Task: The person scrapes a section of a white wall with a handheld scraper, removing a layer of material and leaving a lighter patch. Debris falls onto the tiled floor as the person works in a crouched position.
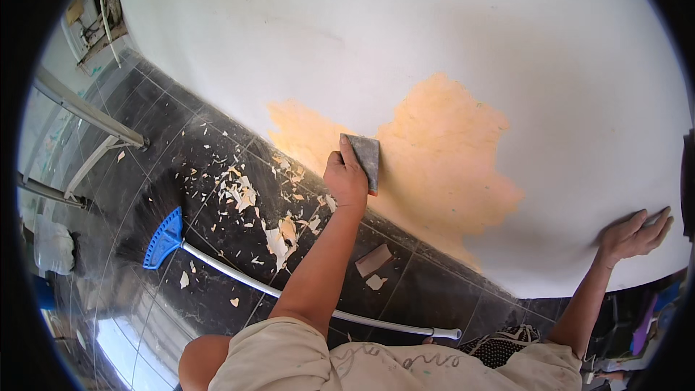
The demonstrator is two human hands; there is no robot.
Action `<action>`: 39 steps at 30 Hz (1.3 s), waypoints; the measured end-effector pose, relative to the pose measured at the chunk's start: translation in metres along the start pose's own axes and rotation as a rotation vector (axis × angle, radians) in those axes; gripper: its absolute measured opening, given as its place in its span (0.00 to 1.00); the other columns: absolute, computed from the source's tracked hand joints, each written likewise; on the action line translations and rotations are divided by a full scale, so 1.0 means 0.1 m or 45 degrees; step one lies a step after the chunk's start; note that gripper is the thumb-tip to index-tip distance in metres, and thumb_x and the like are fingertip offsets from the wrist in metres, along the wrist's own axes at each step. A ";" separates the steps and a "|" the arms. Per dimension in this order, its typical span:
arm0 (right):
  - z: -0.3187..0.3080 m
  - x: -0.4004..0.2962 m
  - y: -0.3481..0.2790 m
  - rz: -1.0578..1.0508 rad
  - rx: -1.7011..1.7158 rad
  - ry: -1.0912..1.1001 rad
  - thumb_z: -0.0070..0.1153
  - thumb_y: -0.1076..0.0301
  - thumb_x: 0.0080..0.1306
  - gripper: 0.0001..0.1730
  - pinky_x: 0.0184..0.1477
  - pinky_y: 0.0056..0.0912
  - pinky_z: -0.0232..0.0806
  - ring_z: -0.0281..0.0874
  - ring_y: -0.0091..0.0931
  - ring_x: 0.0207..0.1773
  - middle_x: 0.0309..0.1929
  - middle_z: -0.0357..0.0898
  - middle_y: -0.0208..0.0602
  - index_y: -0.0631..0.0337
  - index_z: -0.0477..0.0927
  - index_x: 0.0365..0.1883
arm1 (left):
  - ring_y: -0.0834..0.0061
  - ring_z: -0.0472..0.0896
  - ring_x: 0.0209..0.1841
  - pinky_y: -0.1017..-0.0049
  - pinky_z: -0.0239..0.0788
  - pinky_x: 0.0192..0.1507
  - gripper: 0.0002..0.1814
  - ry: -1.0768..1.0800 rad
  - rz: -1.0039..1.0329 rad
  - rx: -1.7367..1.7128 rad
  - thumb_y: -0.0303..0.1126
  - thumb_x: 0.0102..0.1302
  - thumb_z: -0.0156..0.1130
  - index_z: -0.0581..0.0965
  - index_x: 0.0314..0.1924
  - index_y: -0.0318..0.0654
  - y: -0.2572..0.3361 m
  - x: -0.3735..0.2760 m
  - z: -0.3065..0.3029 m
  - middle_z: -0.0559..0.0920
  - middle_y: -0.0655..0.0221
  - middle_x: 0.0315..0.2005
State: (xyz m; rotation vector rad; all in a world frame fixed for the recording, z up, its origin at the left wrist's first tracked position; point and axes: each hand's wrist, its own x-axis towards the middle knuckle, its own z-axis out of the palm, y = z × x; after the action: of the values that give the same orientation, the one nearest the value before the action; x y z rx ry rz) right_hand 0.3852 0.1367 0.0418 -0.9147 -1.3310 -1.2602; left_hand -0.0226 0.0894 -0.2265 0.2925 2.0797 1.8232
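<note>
My left hand (346, 178) grips a flat grey rectangular pad (366, 158), perhaps a sanding block, and its face is against the wall. Around it a patch of bare orange-toned plaster (450, 146) shows where the white paint is gone, with a ragged edge. Far to the right, my right hand (636, 236) leans on the white-painted wall (564, 92), fingers apart and holding nothing. Below my left hand, paint flakes (282, 239) litter the dark tile floor (423, 288) along the wall's foot.
A broom with a blue head (164, 239), dark bristles and a white handle (233, 271) lies across the floor below my left arm. A brownish rectangular piece (374, 259) lies near the wall. Metal legs (89, 111) stand at left, near a clear plastic container (53, 244).
</note>
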 end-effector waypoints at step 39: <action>0.00 0.03 0.01 -0.030 -0.002 -0.025 0.43 0.50 0.78 0.33 0.74 0.55 0.51 0.56 0.50 0.77 0.74 0.60 0.61 0.63 0.68 0.73 | 0.53 0.80 0.27 0.57 0.72 0.33 0.35 0.115 0.058 0.170 0.58 0.77 0.50 0.77 0.28 0.28 -0.03 0.00 -0.14 0.80 0.49 0.23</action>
State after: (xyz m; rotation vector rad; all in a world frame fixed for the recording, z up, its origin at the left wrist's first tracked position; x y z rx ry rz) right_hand 0.3857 0.1365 0.0445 -0.9171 -1.3597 -1.2735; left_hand -0.0279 0.0762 -0.2281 0.3000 2.2791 1.7566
